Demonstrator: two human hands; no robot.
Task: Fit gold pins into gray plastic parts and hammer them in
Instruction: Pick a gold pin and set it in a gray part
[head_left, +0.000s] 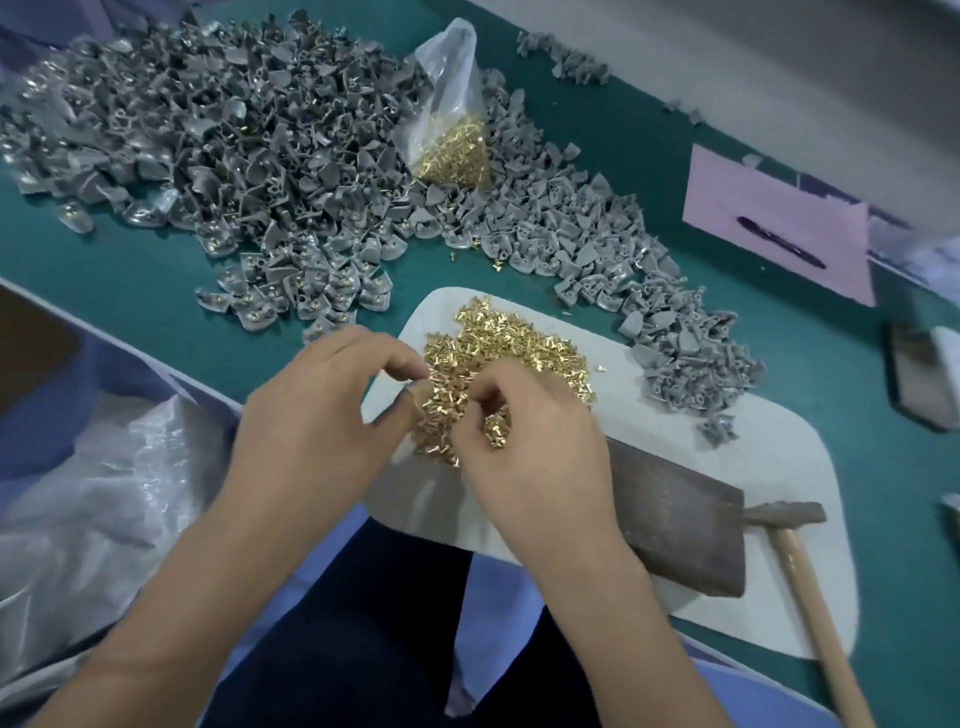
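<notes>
Head view — both hands, left hand and right hand, pinching among gold pins, axes every way.

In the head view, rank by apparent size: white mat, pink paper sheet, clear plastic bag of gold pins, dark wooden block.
1. White mat
2. Pink paper sheet and dark wooden block: look alike, block nearer camera, so unranked
3. Clear plastic bag of gold pins

Left hand: bare, no glove, ring or watch.
Right hand: bare, no glove.
Forearms: uncovered, no sleeve in view.
Legs: dark navy trousers, below the hands.
Garment: light blue-violet fabric beside the trousers.
</notes>
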